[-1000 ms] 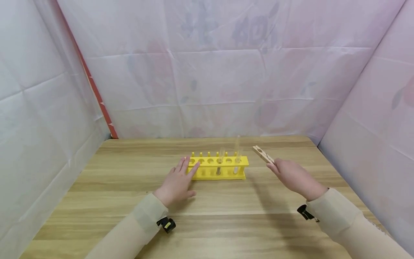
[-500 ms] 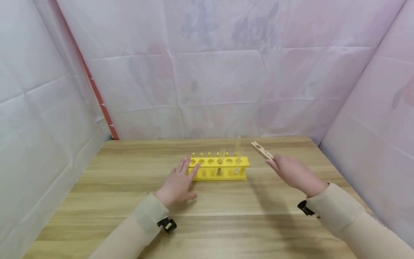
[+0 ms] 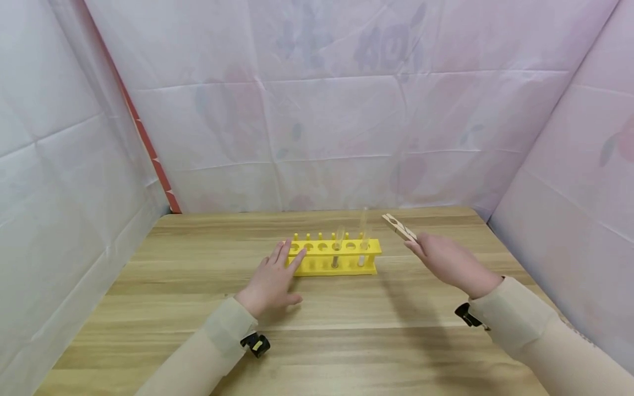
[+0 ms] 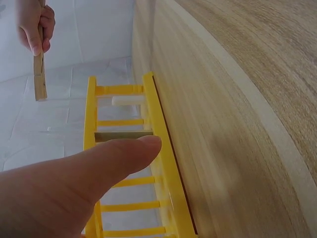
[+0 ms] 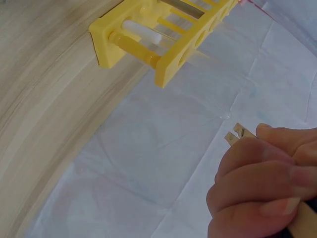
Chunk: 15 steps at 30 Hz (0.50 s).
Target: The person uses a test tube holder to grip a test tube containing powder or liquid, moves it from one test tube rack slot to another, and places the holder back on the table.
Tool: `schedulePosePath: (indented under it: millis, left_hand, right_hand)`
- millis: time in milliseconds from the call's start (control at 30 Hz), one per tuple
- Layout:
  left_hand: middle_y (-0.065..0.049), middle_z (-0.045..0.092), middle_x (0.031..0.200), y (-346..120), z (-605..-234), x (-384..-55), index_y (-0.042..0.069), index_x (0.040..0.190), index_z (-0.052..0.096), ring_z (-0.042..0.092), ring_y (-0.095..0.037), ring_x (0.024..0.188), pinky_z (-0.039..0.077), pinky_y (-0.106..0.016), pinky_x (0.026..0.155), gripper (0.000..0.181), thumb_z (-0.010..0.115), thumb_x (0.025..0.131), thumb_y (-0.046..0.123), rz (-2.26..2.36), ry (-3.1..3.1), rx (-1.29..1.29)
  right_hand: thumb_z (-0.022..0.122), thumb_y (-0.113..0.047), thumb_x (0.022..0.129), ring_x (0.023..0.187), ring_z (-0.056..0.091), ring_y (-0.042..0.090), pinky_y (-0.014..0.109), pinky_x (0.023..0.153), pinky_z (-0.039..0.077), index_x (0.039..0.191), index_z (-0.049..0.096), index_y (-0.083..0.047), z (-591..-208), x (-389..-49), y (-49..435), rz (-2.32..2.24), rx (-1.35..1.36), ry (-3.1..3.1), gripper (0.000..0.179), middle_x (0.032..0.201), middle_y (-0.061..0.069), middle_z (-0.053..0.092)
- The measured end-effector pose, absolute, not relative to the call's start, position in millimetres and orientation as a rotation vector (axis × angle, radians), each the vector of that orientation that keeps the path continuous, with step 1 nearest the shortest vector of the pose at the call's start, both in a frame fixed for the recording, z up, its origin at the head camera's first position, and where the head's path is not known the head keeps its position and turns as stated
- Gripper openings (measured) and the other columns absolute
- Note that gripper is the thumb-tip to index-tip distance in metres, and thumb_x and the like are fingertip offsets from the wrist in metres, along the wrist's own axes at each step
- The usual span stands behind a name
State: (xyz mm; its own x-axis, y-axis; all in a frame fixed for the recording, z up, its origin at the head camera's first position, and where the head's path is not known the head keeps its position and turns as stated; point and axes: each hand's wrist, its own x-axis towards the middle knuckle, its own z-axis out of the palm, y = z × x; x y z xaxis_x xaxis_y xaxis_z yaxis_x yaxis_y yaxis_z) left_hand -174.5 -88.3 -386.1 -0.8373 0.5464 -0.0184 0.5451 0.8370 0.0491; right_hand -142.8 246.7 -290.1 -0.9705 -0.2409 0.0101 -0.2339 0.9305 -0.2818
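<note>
A yellow test tube rack (image 3: 346,252) stands on the wooden table. My left hand (image 3: 269,283) rests on its left end, fingers straight and spread over the top, thumb extended along the front in the left wrist view. My right hand (image 3: 448,261) grips a wooden test tube clamp (image 3: 398,228), raised to the right of the rack, its tips pointing up and left. In the right wrist view the clamp's two tips stand slightly apart with nothing between them. One glass test tube (image 3: 335,258) holds greyish contents; another test tube (image 3: 364,242), in the rightmost hole, holds something white.
The wooden table (image 3: 337,352) ends at a back curtain (image 3: 327,187) of pale printed cloth. Similar cloth hangs along the left and right sides. The clear upper part of the rightmost tube rises well above the rack, near the clamp.
My right hand has shifted slightly left and up, bringing the clamp's tips a little closer to the rightmost tube. The left hand and the rack have stayed where they were.
</note>
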Motion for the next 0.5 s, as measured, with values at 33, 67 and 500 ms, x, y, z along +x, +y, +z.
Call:
schedulePosePath:
  millis: [33, 67, 500]
  left_hand:
    - [-0.024, 0.004, 0.152, -88.1, -385.8, -174.4, 0.017, 0.151, 0.012, 0.011, -0.040, 0.138, 0.030, -0.055, 0.102, 0.102, 0.068, 0.076, 0.055, 0.072, 2.981, 0.886]
    - [-0.023, 0.004, 0.152, -87.9, -385.7, -174.6, 0.017, 0.151, 0.012, 0.010, -0.040, 0.138, 0.030, -0.055, 0.102, 0.102, 0.068, 0.076, 0.056, 0.076, 2.981, 0.887]
    - [-0.023, 0.002, 0.153, -88.0, -387.1, -174.9, 0.017, 0.151, 0.012, 0.009, -0.040, 0.138, 0.031, -0.054, 0.102, 0.102, 0.068, 0.076, 0.056, 0.078, 2.985, 0.880]
  right_hand:
    - [0.038, -0.029, 0.101, 0.049, 0.031, 0.014, 0.029, 0.046, 0.028, 0.076, 0.046, -0.006, -289.3, -142.9, 246.5, -0.441, -0.376, 3.065, 0.035, 0.058, 0.001, 0.034]
    - [0.038, -0.029, 0.101, 0.049, 0.031, 0.014, 0.029, 0.046, 0.029, 0.076, 0.046, -0.006, -288.7, -143.0, 246.4, -0.442, -0.372, 3.065, 0.035, 0.058, 0.001, 0.034]
    - [0.041, -0.028, 0.100, 0.048, 0.030, 0.014, 0.029, 0.046, 0.029, 0.075, 0.047, -0.007, -290.4, -144.8, 242.6, -0.400, -0.400, 3.096, 0.033, 0.056, 0.001, 0.034]
